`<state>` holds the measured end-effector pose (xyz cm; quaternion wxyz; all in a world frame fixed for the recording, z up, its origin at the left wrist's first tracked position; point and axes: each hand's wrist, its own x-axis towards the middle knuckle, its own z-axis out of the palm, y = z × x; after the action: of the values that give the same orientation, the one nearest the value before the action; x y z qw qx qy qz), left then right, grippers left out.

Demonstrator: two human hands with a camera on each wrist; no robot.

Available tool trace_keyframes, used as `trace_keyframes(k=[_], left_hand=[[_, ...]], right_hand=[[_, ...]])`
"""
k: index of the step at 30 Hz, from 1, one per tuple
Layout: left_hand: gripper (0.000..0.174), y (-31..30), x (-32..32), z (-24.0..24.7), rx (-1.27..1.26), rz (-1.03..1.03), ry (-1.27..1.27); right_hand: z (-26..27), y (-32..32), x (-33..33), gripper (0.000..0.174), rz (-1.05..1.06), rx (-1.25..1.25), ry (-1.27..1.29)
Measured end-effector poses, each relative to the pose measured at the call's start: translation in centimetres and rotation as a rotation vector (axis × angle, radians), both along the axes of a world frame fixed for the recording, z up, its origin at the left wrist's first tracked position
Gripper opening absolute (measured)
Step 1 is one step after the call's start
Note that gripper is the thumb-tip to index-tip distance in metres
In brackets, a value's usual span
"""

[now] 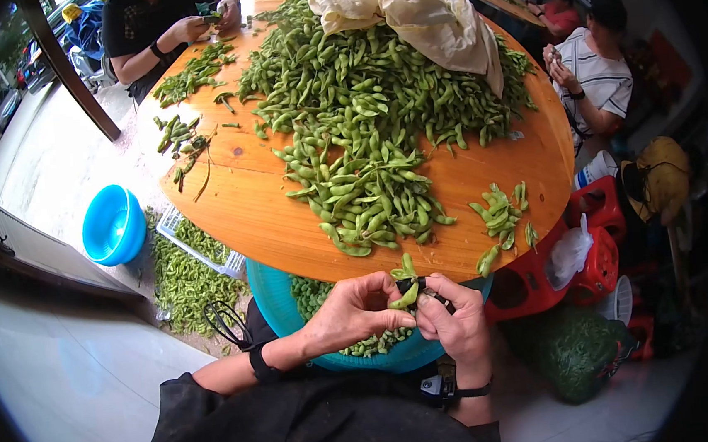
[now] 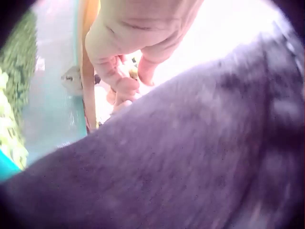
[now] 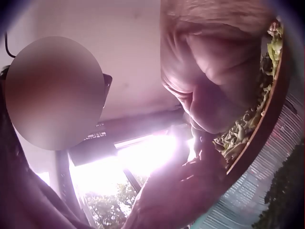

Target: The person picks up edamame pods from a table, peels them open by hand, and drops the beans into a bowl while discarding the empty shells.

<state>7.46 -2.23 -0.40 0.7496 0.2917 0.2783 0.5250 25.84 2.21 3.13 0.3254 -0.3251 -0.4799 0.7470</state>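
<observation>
- Head view: the left hand (image 1: 353, 312) and right hand (image 1: 459, 322) pinch one smooth green pod (image 1: 406, 297) with curled fingers, just off the edge of the round wooden table (image 1: 262, 220). Below it, a teal basin (image 1: 270, 298) holds pods.
- Left wrist view: blurred dark cloth (image 2: 190, 157) fills most of the picture, with curled fingers above it.
- Right wrist view: the palm is close to the camera, and I cannot tell the grip.

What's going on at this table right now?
A person works at the near edge of a round wooden table heaped with green pods. Their left hand pinches one pod while the right hand holds a small dark tool at its end, above a teal basin with pods in it. Another person handles pods at the far side.
</observation>
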Motion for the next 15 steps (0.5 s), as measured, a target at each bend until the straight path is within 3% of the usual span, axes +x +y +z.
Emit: trace_keyframes(k=[2, 3, 4, 7, 9, 13, 15], left_hand=[[0.013, -0.5, 0.4, -0.3, 0.244, 0.194, 0.609], [0.017, -0.4, 0.4, -0.5, 0.325, 0.271, 0.724], [0.017, -0.4, 0.1, -0.3, 0.324, 0.272, 0.724], [0.028, 0.0, -1.4, 0.1, 0.060, -0.113, 0.347], [0.030, 0.3, -1.8, 0.8, 0.002, -0.155, 0.286], [0.031, 0.6, -1.8, 1.4, -0.053, -0.225, 0.245], [0.031, 0.6, -1.5, 1.6, -0.058, -0.216, 0.268]], right_hand=[[0.1, -0.5, -0.5, 0.013, -0.048, 0.290, -0.233], [0.1, -0.5, -0.6, 0.012, -0.059, 0.408, -0.302], [0.3, -0.6, -0.6, 0.012, -0.058, 0.407, -0.303], [0.6, -0.5, -0.5, 0.010, -0.076, 0.386, -0.291], [0.7, -0.3, -0.2, 0.010, -0.057, 0.197, -0.158], [0.3, -0.4, -0.4, 0.011, -0.046, 0.205, -0.245], [-0.1, -0.6, -0.9, 0.014, -0.135, 0.754, -0.561]])
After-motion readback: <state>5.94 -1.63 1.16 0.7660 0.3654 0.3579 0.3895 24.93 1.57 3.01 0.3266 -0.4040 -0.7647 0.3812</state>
